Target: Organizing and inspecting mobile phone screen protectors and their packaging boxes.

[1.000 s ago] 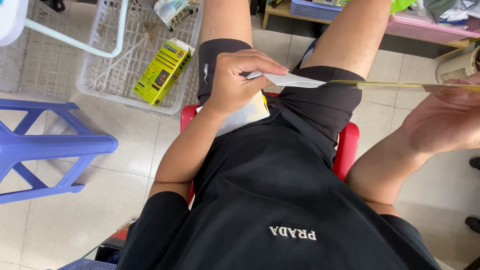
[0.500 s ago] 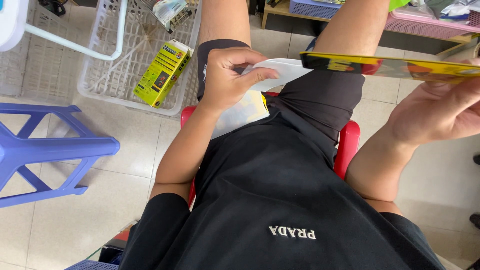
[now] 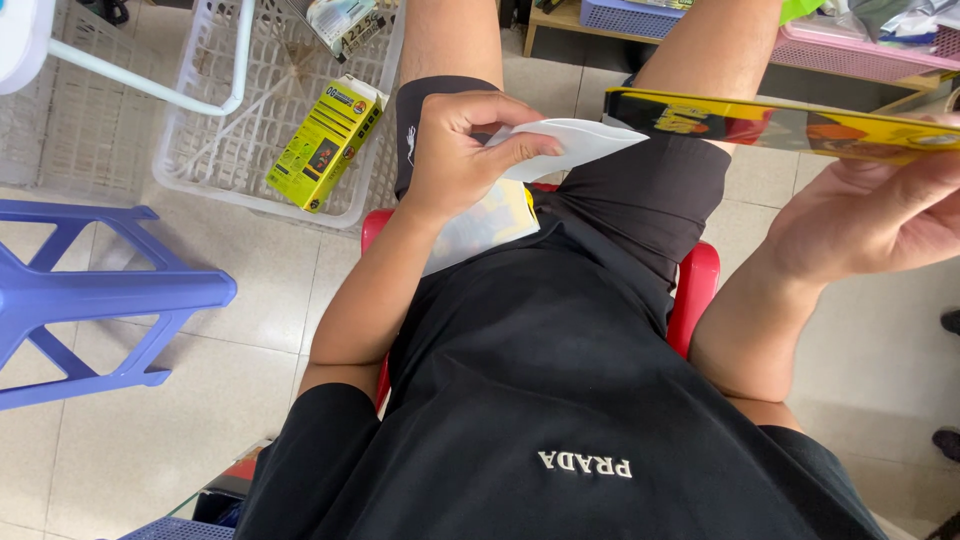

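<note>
**Yellow card tilts flatter as white envelope stays pinched**

Since the earlier frame, the yellow printed card (image 3: pixel 790 122) has tipped to show more of its face, and the right hand (image 3: pixel 870 215) sits lower beneath it. The card rests on that hand's half-open fingers, just past the right knee. The left hand (image 3: pixel 465 145) is curled closed, thumb and fingers pinching a white envelope (image 3: pixel 570 145) over the left thigh; envelope and card nearly meet tip to edge. A pale sheet (image 3: pixel 480 225) lies on the lap below. A yellow box (image 3: pixel 322 145) lies in a white basket (image 3: pixel 200 170) on the floor, beside a blue stool (image 3: pixel 90 290).
</note>
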